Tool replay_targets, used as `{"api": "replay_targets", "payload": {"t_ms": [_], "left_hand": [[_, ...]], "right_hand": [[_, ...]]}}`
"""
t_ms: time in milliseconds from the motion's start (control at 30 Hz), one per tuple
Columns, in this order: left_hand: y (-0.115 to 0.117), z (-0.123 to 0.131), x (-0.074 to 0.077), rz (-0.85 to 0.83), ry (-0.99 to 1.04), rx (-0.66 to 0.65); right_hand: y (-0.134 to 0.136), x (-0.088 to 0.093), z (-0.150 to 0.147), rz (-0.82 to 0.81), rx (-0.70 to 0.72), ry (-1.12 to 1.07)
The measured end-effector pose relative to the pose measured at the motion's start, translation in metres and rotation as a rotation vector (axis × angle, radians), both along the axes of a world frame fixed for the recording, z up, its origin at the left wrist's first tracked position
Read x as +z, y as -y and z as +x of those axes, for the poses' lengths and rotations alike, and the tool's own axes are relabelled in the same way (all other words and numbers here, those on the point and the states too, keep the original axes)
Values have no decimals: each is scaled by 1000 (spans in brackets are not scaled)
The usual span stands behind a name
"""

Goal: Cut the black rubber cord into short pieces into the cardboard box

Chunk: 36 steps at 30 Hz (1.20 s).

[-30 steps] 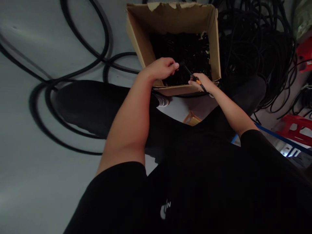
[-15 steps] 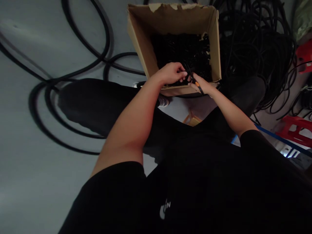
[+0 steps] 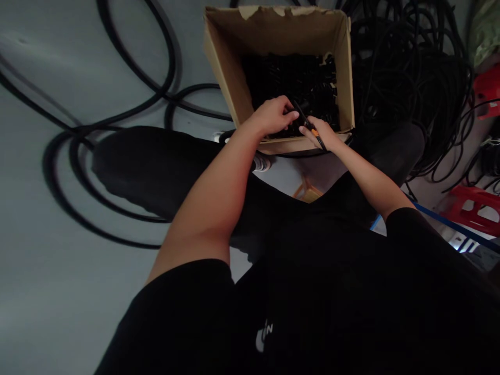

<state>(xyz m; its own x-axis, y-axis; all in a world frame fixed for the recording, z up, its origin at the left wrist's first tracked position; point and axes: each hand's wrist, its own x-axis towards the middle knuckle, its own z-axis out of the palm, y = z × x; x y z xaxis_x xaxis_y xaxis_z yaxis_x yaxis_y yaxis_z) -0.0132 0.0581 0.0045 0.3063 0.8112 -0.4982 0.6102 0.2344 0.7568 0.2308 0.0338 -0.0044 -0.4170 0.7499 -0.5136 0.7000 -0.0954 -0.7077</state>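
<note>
My left hand [image 3: 273, 114] is curled over the near edge of a cardboard box [image 3: 230, 67], its fingers pinched on a small black piece I cannot make out. My right hand [image 3: 322, 134] is closed round a black tool with an orange mark [image 3: 312, 129], its tip pointing towards the left hand's fingers. The two hands almost touch. The box holds several black parts [image 3: 292, 83], dark and hard to tell apart.
Thick black cables [image 3: 117, 120] loop over the grey floor on the left. A large tangle of black cable [image 3: 410, 67] lies to the right of the box. Red plastic pieces [image 3: 476, 205] sit at the far right. My black-clad legs spread below the box.
My left hand moved right and down from the box's left side to meet the right hand. Since half a second ago both hands have barely shifted.
</note>
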Motion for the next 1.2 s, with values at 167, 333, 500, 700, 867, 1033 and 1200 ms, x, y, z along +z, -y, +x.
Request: {"api": "replay_targets", "payload": {"t_ms": [167, 333, 500, 700, 867, 1033, 1200], "left_hand": [[0, -3, 7, 69, -18, -34], [0, -2, 6, -13, 77, -138], [-7, -5, 5, -23, -3, -117], [-7, -5, 10, -10, 6, -236], [-7, -9, 0, -49, 53, -263], [-9, -11, -2, -83, -6, -201], [-6, -7, 6, -71, 30, -295]], "right_hand": [[2, 1, -2, -86, 5, -65], [-1, 26, -9, -36, 24, -156], [-4, 32, -7, -54, -2, -57], [-5, 20, -5, -73, 68, -117], [-7, 8, 0, 8, 90, -72], [-8, 0, 3, -2, 66, -48], [-4, 4, 0, -101, 98, -132]]}}
